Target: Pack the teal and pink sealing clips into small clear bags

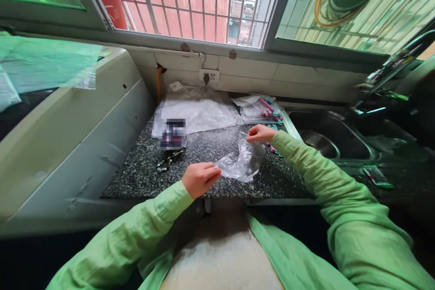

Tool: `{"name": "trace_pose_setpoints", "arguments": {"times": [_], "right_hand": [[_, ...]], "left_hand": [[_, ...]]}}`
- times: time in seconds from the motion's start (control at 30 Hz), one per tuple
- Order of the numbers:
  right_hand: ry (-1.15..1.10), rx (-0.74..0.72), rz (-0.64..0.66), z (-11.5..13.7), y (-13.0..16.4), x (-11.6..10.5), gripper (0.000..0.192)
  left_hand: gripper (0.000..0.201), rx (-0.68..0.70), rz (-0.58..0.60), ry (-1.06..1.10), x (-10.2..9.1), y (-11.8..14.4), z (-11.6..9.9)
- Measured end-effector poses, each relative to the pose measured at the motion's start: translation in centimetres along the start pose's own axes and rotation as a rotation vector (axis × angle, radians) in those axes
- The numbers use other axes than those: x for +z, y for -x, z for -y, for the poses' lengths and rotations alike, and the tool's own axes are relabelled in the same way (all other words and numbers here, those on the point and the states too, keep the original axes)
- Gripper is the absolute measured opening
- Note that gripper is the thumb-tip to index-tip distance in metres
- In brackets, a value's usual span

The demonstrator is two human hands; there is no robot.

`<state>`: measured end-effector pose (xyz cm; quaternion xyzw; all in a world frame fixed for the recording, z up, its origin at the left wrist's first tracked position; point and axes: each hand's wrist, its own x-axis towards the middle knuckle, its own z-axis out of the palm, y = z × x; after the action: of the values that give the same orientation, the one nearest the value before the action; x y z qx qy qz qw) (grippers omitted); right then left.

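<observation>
A clear plastic bag (243, 161) is stretched between my two hands, low over the speckled counter (136, 176). My left hand (201, 178) pinches its near left edge. At the upper right edge, my right hand (261, 133) grips the same bag between thumb and fingers. The bag looks thin and crumpled, and I see nothing inside it. Left of it lies a small dark beaded or shiny strip (170, 159), just below a card (172, 134) whose print is blurred out. Small pink and teal pieces (273, 148) lie beside my right wrist, partly hidden by the sleeve.
Large clear plastic bags (200, 108) lie at the back under a wall socket (210, 75). A bag with pink and teal pieces (263, 108) sits beside the sink (326, 136) on the right. A pale appliance-like panel (102, 145) borders the counter's left; a barred window is behind.
</observation>
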<state>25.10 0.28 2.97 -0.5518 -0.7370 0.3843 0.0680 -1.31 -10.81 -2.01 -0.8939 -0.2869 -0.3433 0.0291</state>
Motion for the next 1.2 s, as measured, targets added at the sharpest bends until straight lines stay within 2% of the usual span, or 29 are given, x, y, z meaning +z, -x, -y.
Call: {"name": "trace_pose_setpoints", "arguments": {"times": [0.2,0.37,0.5,0.8,1.2], "right_hand": [[-0.147,-0.041,-0.104,0.1,1.3,-0.5,0.033],[-0.232,-0.113,-0.155,1.3,2.2,0.3,0.032],[-0.258,-0.116,-0.175,2.1,2.6,1.1,0.032],[-0.286,-0.078,-0.188,1.1,3.3,3.3,0.034],[-0.236,0.020,-0.233,-1.9,6.4,3.7,0.037]], "left_hand": [[0.021,-0.001,-0.014,-0.086,-2.3,0.9,0.8],[0.019,-0.003,-0.012,-0.164,-4.4,1.8,1.0],[0.018,-0.020,-0.028,-0.200,-5.3,3.0,0.8],[0.014,-0.066,-0.026,-0.221,-4.6,6.2,0.1],[0.018,-0.065,0.054,-0.084,-2.1,6.8,-0.8]]}}
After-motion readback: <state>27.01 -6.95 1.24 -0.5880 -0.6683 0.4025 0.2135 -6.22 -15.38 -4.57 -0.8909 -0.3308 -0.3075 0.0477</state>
